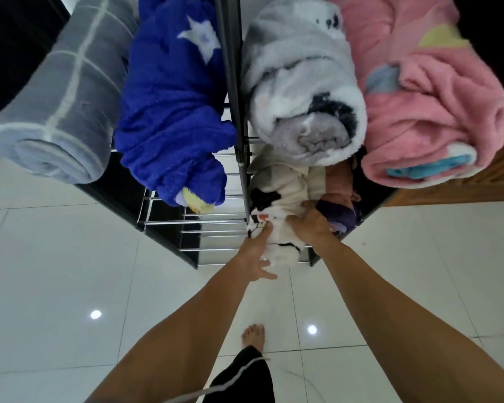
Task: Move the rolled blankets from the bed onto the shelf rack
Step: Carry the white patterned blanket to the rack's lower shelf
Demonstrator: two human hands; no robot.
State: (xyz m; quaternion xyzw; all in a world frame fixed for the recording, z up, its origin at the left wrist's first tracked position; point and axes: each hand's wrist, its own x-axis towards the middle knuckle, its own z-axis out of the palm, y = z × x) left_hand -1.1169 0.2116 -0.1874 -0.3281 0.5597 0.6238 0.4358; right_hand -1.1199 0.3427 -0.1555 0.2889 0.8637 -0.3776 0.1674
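Note:
I look straight down the front of a metal shelf rack (216,226). On its top level lie several rolled blankets: grey checked (61,106), blue with a white star (172,112), white and grey (300,91) and pink (428,112). On a lower level lies a white blanket with black patches (277,190). My left hand (258,254) touches its front end with straight fingers. My right hand (310,225) presses on its right side, fingers spread. A purple and pink blanket (339,210) lies beside it.
White glossy floor tiles (70,271) lie under and in front of the rack. My bare foot (253,337) and dark trouser leg stand below the hands. A wooden slatted surface (460,187) is at the right, and dark furniture (15,39) is at the upper left.

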